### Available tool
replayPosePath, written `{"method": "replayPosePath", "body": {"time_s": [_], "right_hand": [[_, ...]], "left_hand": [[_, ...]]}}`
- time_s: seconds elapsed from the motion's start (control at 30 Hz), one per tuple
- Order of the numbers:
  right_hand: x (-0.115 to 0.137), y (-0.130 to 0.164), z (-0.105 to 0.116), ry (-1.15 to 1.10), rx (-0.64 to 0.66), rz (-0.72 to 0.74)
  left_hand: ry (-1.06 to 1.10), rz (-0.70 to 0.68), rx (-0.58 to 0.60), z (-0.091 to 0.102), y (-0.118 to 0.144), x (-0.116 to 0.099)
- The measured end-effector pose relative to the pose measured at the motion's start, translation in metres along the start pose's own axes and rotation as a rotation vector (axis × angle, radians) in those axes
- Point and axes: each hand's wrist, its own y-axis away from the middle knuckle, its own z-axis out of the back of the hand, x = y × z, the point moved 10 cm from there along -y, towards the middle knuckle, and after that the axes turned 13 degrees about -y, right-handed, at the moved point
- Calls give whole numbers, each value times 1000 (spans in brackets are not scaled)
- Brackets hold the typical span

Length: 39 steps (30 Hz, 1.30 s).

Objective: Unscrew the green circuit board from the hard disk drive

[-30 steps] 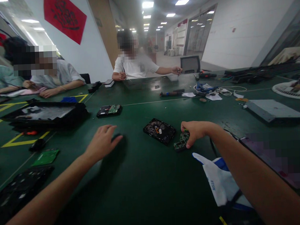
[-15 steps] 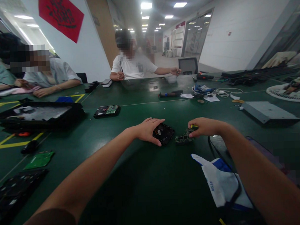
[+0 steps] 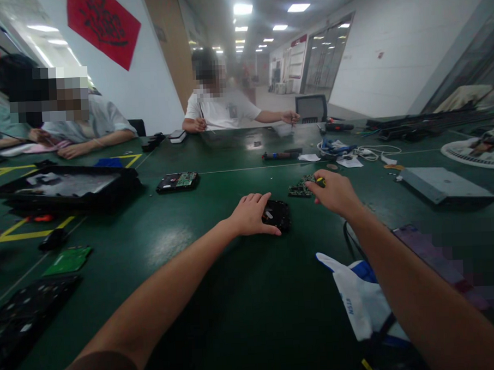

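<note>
My left hand [image 3: 252, 214] grips the left side of a small black device casing [image 3: 280, 216], its thumb along the near edge and its fingers over the far side. The casing sits on the green table, with a small pale piece inside it. Beyond it and to the right, my right hand [image 3: 336, 192] pinches a green circuit board [image 3: 299, 188] by its right end. A yellow and black tool [image 3: 320, 182], perhaps a screwdriver handle, shows in the same hand; the rest of it is hidden by the fingers.
A white and blue bag-like item [image 3: 358, 294] lies near my right forearm. To the right is a grey metal box [image 3: 447, 184]. On the left are a black tray [image 3: 83, 186], a green board [image 3: 69, 260] and an opened device [image 3: 177, 182]. Co-workers sit across the table.
My right hand has carried the circuit board away from me, farther up the table. The casing and my left hand have shifted slightly right. Part of another person's hand now shows at the left edge.
</note>
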Motion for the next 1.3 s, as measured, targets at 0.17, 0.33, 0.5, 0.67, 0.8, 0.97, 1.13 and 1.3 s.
{"method": "replayPosePath", "body": {"time_s": [0.17, 0.33, 0.5, 0.67, 0.8, 0.97, 1.13, 1.3], "right_hand": [[33, 9, -29, 32, -19, 115], [57, 29, -60, -72, -35, 317], [64, 43, -79, -88, 11, 361], [76, 48, -86, -56, 91, 402], [80, 54, -92, -52, 161, 467], [68, 52, -91, -44, 185, 437], [64, 55, -100, -36, 266, 437], [66, 59, -102, -41, 292, 465]], "left_hand": [[-8, 72, -84, 3, 22, 18], [61, 112, -137, 15, 50, 29], [345, 138, -252, 45, 39, 18], [1090, 343, -208, 23, 6, 26], [1233, 473, -259, 10, 13, 45], [1027, 398, -207, 16, 32, 53], [983, 327, -137, 12, 31, 47], [894, 253, -115, 16, 28, 45]]}}
